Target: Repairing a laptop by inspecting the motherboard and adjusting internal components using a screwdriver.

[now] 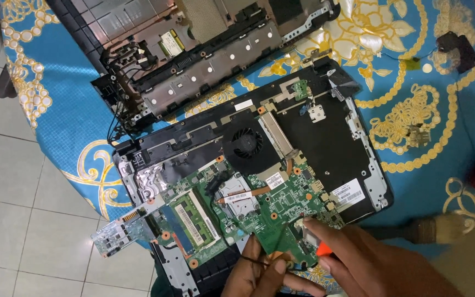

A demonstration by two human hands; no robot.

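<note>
Right hand (369,264): fingers closed around orange-handled screwdriver (319,246), tip on green laptop motherboard (248,203) near table's front edge; should stay vertical.
Left hand (259,272): fingertips pinching motherboard's near edge, steadying.

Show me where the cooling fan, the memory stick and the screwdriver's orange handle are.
Cooling fan (247,143), head view, on the hub of the round black fan.
Memory stick (193,221), head view, on the middle of the long green module.
Orange handle (324,250), head view, on the orange bit showing under the right hand (369,264).

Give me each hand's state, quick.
Left hand: fingers curled at the near edge of the green circuit board; grip cannot be told.
Right hand: closed on an orange-handled tool.
</note>
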